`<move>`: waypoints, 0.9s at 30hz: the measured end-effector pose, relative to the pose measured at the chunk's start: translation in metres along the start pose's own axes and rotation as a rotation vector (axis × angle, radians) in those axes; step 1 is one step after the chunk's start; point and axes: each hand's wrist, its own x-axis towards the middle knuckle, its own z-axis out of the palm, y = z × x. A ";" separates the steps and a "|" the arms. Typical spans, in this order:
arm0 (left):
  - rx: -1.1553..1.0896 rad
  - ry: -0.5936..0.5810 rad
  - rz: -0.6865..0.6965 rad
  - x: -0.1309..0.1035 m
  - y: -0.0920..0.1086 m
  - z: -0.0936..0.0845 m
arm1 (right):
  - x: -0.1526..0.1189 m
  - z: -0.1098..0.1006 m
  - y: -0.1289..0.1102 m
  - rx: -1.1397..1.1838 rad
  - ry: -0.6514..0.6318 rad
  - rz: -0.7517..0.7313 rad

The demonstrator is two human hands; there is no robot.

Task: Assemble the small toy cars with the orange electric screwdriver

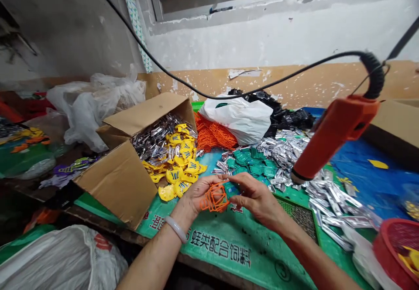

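Left hand (196, 192) has an orange lattice piece (214, 197) in its grasp, cupped from the left with the fingers behind it; fingertips partly hidden. Right hand (258, 196) is pinching a small green piece (231, 189) between thumb and fingers, up against the lattice's right side. Can't tell whether the green piece sits inside the lattice or just against it. Both are at frame center, just below mid-height, above the green sheet (262, 257) with dark printed characters. Pale bangle (176, 230) on my left wrist.

Just beyond my hands: heap of green pieces (253, 163), right of center. Silver strips (278, 150) lie behind and around it, spreading to the lower right. Yellow pieces (178, 174) spill out of a tipped cardboard box (121, 185), left of center, with more metallic strips inside it.

Behind, mid-frame: pile of orange netlike pieces (212, 133), white bag (240, 117) against it, black plastic (291, 120) to the right of that.

Right of frame: red-orange handheld tool (337, 137) hangs tip-down on a black cable (140, 41) that sags across the top. Green mesh tray (317, 234) sits partly behind my right forearm. Red basket (382, 237) with yellow pieces in it, lower right corner. White sack (62, 255), lower left.
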 end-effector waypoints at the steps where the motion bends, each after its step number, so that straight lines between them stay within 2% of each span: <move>1: -0.054 -0.011 -0.023 -0.001 -0.003 0.000 | -0.003 -0.001 0.000 -0.070 -0.017 -0.044; 6: -0.259 -0.025 -0.101 -0.008 -0.013 0.004 | -0.016 -0.006 0.000 -0.375 -0.172 -0.225; 10: -0.375 0.005 -0.085 -0.016 -0.018 0.010 | -0.023 -0.006 0.004 -0.436 -0.185 -0.215; 15: -0.524 -0.040 0.107 -0.038 -0.025 0.016 | -0.027 0.001 0.019 -0.344 -0.044 -0.198; 18: -0.432 -0.071 0.189 -0.054 -0.029 0.022 | -0.029 0.009 0.026 -0.178 0.020 -0.110; 21: -0.279 -0.057 0.180 -0.066 -0.031 0.030 | -0.034 0.019 0.027 -0.003 0.079 0.009; 24: -0.239 0.011 0.163 -0.070 -0.033 0.038 | -0.043 0.027 0.024 0.083 0.070 0.065; 27: -0.333 0.139 0.128 -0.067 -0.035 0.043 | -0.056 0.033 0.019 0.148 0.058 0.108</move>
